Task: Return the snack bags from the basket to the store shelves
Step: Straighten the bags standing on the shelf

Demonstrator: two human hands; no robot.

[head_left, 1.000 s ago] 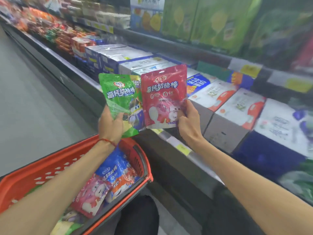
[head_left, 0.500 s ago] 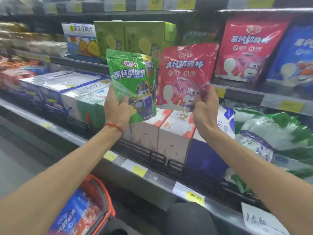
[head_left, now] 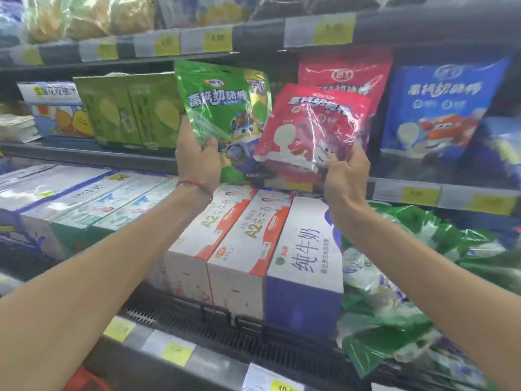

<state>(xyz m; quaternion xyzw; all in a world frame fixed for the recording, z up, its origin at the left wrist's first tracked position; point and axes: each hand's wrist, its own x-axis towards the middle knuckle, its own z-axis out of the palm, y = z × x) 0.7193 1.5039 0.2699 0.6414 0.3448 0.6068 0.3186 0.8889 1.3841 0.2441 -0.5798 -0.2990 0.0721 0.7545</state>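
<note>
The left hand (head_left: 197, 158) grips a green bag (head_left: 215, 105) by its lower edge, held upright in front of the shelf (head_left: 84, 155). A second bag seems tucked behind it, though blur makes this unsure. The right hand (head_left: 346, 174) pinches the bottom corner of a tilted red bag (head_left: 313, 128), which overlaps a shelved red bag (head_left: 345, 70) beside a blue bag (head_left: 439, 108). Milk boxes (head_left: 248, 235) sit below.

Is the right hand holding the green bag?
No, the right hand grips the red bag, while the left hand holds the green bag.
</note>
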